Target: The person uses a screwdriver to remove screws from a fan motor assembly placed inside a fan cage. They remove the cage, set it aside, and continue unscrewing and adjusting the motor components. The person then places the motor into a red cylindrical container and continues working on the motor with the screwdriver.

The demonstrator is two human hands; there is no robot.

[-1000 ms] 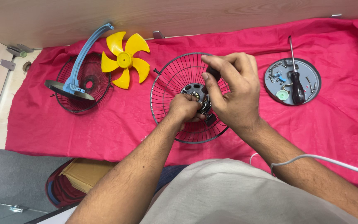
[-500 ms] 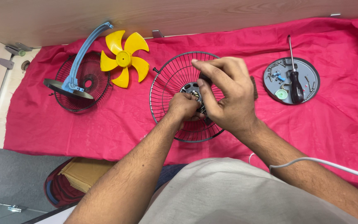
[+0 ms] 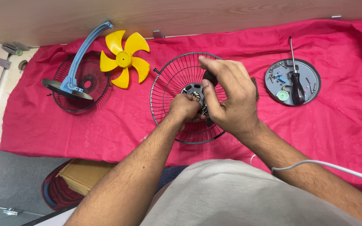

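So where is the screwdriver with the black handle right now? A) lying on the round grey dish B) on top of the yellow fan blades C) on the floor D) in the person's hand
A: the screwdriver lies across the round grey dish on the right, away from both hands.

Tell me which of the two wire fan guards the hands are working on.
The middle guard, under both the left hand and right hand. The other guard lies far left, untouched, beneath the blue stand.
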